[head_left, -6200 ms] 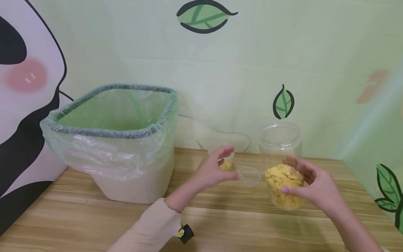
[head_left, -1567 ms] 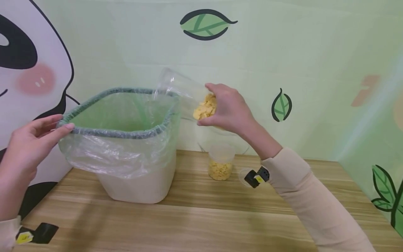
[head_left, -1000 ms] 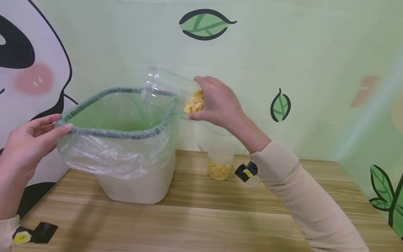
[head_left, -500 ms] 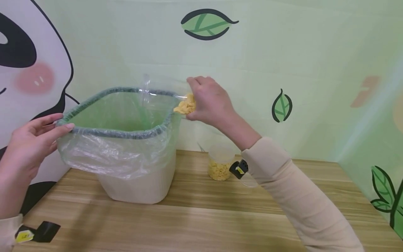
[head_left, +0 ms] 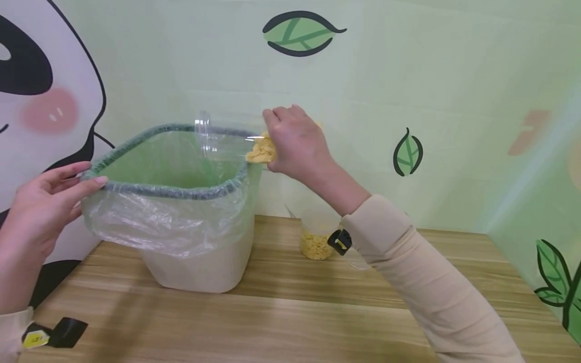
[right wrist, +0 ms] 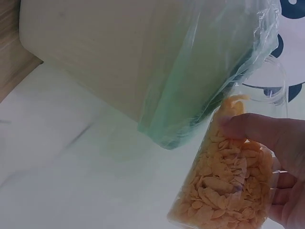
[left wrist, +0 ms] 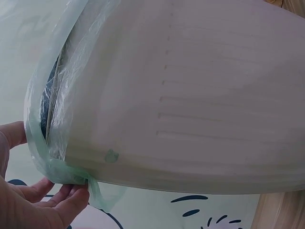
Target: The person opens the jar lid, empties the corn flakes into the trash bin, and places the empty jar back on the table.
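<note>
My right hand grips a clear plastic jar near its bottom end, thumb along one side in the right wrist view. The jar lies nearly level, its open mouth over the bin. Yellow flakes gather in the held end and reach along the lower wall; in the right wrist view the flakes fill much of it. My left hand pinches the left front corner of the bin's rim, over a pale green bag. The whitish bin stands on the table; its bottom inside is hidden.
A smaller clear tub with yellow flakes stands on the wooden table right of the bin. Behind the right wrist lies a clear round lid, partly covered. A green printed backdrop rises close behind.
The jar, upright on the table at first, has been lifted left and tipped over the bin, its mouth lately dropping lower. My left hand went from beside the lid to the bin's rim.
</note>
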Tool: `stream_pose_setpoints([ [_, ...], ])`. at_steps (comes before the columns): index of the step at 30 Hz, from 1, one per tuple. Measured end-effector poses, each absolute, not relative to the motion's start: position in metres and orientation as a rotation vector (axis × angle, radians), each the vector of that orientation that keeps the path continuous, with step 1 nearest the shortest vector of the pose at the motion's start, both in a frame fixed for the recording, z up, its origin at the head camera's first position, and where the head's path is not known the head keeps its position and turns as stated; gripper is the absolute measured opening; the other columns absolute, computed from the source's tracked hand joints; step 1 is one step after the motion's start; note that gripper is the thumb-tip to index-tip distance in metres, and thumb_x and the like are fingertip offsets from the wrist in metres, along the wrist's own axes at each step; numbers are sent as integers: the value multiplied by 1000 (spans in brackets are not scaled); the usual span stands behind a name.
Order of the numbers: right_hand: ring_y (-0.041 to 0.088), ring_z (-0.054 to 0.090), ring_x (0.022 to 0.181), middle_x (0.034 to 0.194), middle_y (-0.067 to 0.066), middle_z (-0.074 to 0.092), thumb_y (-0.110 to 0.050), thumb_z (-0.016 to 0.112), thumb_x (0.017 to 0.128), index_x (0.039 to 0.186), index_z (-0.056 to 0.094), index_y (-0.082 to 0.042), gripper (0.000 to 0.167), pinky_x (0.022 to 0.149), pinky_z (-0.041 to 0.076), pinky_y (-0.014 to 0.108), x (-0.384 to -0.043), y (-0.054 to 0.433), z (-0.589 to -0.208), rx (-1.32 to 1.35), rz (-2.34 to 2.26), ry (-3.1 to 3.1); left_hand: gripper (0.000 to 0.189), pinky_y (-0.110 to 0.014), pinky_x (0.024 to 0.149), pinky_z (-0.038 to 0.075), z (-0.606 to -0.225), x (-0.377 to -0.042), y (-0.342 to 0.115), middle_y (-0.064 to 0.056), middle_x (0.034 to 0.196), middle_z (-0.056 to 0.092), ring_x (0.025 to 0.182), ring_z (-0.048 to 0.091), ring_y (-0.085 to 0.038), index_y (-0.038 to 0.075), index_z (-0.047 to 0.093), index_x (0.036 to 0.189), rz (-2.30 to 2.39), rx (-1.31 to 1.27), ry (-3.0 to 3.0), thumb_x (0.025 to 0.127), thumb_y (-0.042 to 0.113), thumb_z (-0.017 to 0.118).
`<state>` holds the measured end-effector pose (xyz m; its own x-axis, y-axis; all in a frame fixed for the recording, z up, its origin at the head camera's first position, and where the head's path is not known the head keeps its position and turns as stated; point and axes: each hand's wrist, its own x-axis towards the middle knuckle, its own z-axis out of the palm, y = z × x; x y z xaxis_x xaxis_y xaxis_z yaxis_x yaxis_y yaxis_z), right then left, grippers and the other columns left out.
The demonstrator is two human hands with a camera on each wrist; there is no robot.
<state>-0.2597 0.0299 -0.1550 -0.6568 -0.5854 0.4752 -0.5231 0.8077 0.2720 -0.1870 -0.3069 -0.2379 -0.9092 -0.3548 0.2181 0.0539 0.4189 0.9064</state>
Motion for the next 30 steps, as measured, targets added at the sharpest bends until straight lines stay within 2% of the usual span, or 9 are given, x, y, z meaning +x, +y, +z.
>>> stream_pose_setpoints([
  [19,28,50,111,117,15,56,-18,75,70,125,49,3,64,108,26,38,-251,21,-155,860,-229,-2299,64,-8,54,45,-238,-188,-309,14,97,45,73,52,9,19,38,137,-1529,274,-2289,82,38,63],
  [26,28,54,105,111,14,59,-6,64,76,120,52,4,46,106,29,38,-251,17,-157,866,-257,-2191,58,-9,52,45,-237,-188,-311,13,96,47,70,53,7,19,41,133,-1613,259,-2238,82,33,65],
  [30,27,55,103,109,14,60,1,56,79,119,53,4,41,105,31,38,-251,15,-158,857,-277,-2155,57,-9,51,46,-236,-188,-311,12,94,47,68,54,5,18,42,132,-1680,245,-2195,82,28,67],
])
